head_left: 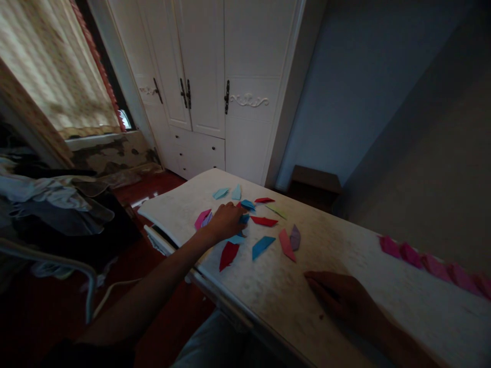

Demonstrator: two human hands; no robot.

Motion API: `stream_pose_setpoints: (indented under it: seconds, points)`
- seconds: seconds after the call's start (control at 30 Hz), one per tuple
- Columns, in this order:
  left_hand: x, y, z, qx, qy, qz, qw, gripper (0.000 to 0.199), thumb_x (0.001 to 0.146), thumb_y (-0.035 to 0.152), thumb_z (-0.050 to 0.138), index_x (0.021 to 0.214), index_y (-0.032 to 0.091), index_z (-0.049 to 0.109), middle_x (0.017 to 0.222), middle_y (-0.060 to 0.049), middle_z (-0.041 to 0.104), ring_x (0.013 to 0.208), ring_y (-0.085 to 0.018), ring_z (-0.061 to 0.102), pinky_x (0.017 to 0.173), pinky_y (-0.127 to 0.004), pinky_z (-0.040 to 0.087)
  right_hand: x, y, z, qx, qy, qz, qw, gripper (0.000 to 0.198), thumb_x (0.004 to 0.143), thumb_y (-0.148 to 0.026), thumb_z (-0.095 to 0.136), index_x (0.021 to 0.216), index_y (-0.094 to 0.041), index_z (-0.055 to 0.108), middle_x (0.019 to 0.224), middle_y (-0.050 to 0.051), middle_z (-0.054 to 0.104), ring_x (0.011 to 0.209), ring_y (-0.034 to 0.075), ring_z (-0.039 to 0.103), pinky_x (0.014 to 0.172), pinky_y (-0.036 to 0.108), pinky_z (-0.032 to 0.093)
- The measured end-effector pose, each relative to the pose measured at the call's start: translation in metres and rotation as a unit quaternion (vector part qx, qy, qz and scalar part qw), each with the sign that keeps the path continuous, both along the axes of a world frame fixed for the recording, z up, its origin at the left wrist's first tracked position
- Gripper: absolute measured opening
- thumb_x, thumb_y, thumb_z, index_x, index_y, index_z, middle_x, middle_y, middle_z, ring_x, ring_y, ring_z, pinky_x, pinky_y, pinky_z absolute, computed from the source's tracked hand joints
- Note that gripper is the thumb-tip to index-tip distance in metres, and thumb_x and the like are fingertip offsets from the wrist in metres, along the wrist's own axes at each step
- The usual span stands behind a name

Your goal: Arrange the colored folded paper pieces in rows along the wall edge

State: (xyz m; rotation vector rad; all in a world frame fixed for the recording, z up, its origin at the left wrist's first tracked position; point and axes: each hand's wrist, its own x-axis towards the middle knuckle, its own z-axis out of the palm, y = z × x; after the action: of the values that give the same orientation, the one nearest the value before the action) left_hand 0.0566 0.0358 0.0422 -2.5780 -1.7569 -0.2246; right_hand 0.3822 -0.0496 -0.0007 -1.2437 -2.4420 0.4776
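Observation:
Several folded paper pieces in different colours lie scattered on the white table (245, 296). My left hand (228, 221) stretches over the group, its fingers curled round a blue folded paper piece (244, 218). Close by that hand are another blue piece (248, 205), a pink piece (202, 219) and a dark red piece (229, 255). Further right lie a red piece (264, 221), a blue strip-like piece (263, 247), a salmon piece (287, 245) and a mauve piece (295, 237). My right hand (345, 301) rests on the tabletop, thumb and fingertips together, with nothing visible in them.
A row of joined pink folded papers (429, 266) runs along the table's right far side. Beyond the table stand a white wardrobe (199, 66) and a low brown cabinet (314, 179). Clothes (57, 199) are heaped at the left, near a metal tube frame (90, 276).

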Motion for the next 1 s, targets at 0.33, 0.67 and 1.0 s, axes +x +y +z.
stream_pose_setpoints:
  seconds: [0.33,0.67,1.0]
  points:
    - [-0.003,0.0,0.003,-0.015,-0.084,0.021,0.996,0.022,0.088,0.028,0.05,0.09,0.019,0.07,0.084,-0.006,0.071,0.074,-0.02,0.065,0.063,-0.027,0.042,0.002,0.001,-0.006,0.052,0.027,0.028,0.998,0.03,0.096,-0.031,0.045,0.106,-0.026,0.073,0.1,0.003,0.076,0.084,0.019,0.074,0.072,0.03,0.061]
    - [-0.01,0.009,0.0,-0.024,-0.426,0.068,0.902,0.025,0.082,0.023,0.06,0.105,0.016,0.068,0.088,-0.006,0.072,0.075,-0.019,0.066,0.069,-0.028,0.049,0.002,0.002,-0.005,0.06,0.028,0.037,0.997,0.031,0.096,-0.029,0.043,0.106,-0.022,0.072,0.099,0.004,0.076,0.084,0.019,0.074,0.072,0.031,0.06]
    - [0.03,-0.034,0.021,-0.399,-0.834,0.023,0.381,0.015,0.087,0.008,0.053,0.101,0.012,0.058,0.086,-0.01,0.072,0.074,-0.019,0.072,0.067,-0.028,0.058,0.001,0.002,-0.005,0.035,0.033,0.024,0.999,0.033,0.096,-0.033,0.043,0.107,-0.022,0.072,0.102,0.005,0.076,0.087,0.02,0.073,0.076,0.032,0.059]
